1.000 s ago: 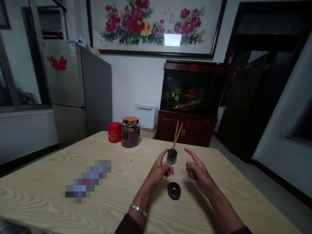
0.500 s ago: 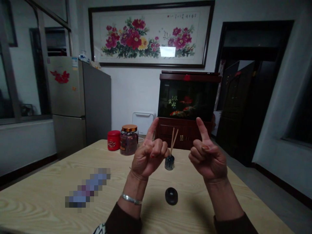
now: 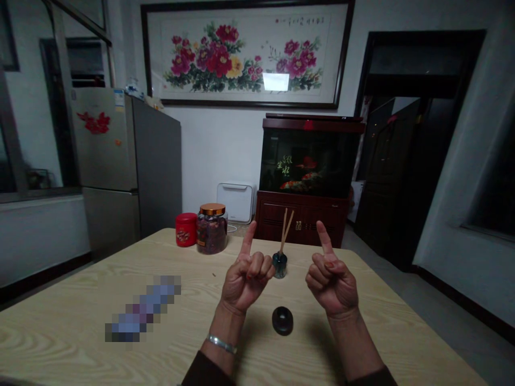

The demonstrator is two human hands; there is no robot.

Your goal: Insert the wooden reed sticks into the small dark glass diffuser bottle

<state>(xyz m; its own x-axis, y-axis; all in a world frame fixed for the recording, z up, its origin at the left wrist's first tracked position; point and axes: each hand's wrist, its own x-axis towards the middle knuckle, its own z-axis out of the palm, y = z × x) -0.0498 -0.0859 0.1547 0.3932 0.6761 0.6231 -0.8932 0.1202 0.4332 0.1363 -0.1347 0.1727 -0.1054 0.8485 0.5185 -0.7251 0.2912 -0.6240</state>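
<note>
Above the wooden table (image 3: 161,343), my left hand (image 3: 246,281) points its index finger upward. Its other fingers are folded in, with nothing held, and a silver bangle (image 3: 222,344) circles the wrist. Level with it on the other side, my right hand (image 3: 335,284) makes the same shape: index finger raised, the rest curled closed around nothing. Between the two hands a small reed diffuser (image 3: 280,266) stands on the table, partly covered by my left fingers. Nearer to me lies a dark oval object (image 3: 282,321) with a hollow in its top; neither hand touches it.
A red canister (image 3: 186,229) and a copper-lidded jar (image 3: 212,233) stand at the far left of the table. A blurred-out long item (image 3: 145,311) lies at left. Beyond are a fridge (image 3: 156,171), a white appliance (image 3: 235,202) and a fish tank cabinet (image 3: 273,214).
Both hands have come down and slightly closer together, keeping their index fingers raised. The view has shifted slightly. The things on the table stay where they were.
</note>
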